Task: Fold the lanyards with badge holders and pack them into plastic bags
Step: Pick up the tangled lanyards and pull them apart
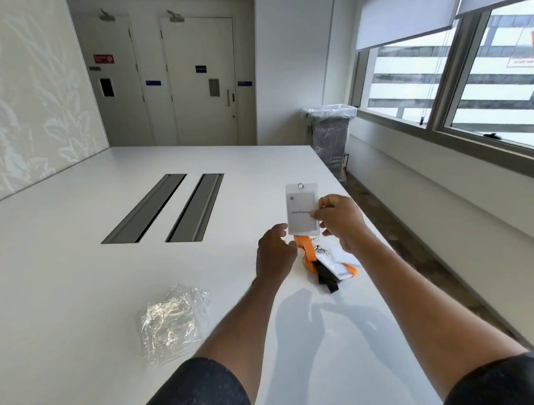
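Here: right fingers [328,202] pinch clear rectangular badge holder [300,205]; left fingers [280,231] curled, grip unclear.

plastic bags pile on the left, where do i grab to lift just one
Probably pinch a loose corner at the far right of the plastic bags, coming from above with the left hand, which is nearer. The pile lies flat on the table, and its edges fan out there.
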A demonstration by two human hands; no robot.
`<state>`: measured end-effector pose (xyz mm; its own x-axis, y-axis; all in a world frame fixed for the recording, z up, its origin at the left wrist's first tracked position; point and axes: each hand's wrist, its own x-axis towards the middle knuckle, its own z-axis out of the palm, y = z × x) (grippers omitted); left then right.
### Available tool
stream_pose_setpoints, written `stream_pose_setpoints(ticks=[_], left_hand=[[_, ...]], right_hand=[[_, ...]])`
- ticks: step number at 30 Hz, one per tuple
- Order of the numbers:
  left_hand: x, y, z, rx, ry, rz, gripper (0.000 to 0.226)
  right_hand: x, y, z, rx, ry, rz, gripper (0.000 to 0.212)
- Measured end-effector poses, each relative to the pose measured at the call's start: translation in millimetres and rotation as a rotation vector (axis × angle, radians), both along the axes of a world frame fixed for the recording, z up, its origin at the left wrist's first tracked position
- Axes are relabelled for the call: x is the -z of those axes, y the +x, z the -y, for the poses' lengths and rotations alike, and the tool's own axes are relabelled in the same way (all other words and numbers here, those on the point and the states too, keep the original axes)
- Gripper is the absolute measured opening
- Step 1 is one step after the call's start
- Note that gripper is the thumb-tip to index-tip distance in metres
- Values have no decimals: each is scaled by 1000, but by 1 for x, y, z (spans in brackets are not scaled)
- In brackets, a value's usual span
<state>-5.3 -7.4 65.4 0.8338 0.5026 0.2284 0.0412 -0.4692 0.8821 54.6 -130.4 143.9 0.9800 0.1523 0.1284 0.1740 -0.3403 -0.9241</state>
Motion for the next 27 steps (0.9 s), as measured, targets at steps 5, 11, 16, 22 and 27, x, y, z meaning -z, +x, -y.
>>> stream_pose_setpoints(ticks=[5, 11, 16, 22, 27], left_hand=[[-25, -2, 15, 27, 81, 58, 39], [-61, -3, 27, 1, 51, 214, 30], [-78, -1, 29, 1, 116, 218, 21], [-82, 2, 32, 71, 163, 209, 31], [-85, 3, 30, 130, 151, 213, 28]], right_hand=[[-41, -17, 10, -21, 25, 83, 11], [-68, -29, 22, -38, 44, 152, 10], [-78, -30, 32, -30, 90, 164, 9], [-84, -27, 40, -86, 177, 122, 9], [-88, -25, 44, -174, 170, 108, 12]])
